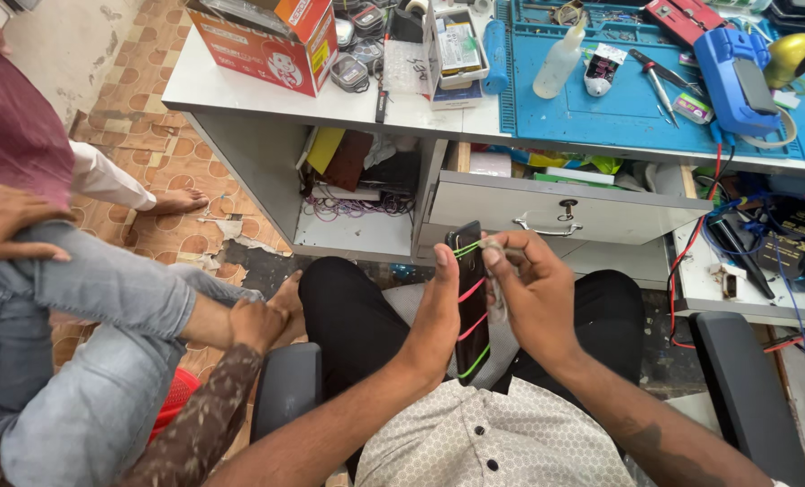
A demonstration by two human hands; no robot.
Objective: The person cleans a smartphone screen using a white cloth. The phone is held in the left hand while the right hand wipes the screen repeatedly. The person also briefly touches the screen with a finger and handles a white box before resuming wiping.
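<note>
The person is seated, and a black smartphone (471,302) is held upright above the lap, edge-on to the camera. The left hand (437,311) is closed around the phone's left edge, with the thumb lying up along the side. Coloured rubber bands (471,290), green and pink, cross the phone at several heights.

The right hand (533,293) is just beside the phone on its right. Its fingertips (495,245) are pinched shut on the topmost green band near the phone's upper corner. A thin pale strip hangs below that pinch; its nature cannot be determined.

Handling notes, as a judgement from this view:
- Keep the left-hand grip firm and on the edges only, so the bands stay free to slide.
- Move the pinched band squarely across the body; a skewed band is likely to roll toward the corner and snap off.
- Keep the bands spaced apart so clamping pressure spreads evenly.

To the left, close by, another person's hand (256,323) rests on a foot, beside legs in jeans.

Beyond the knees, a grey drawer (560,212) stands open under the white workbench (240,90). On the bench lie a blue work mat (619,108), a clear squeeze bottle (558,61), an orange cardboard box (272,41) and a blue handheld tool (734,77).
</note>
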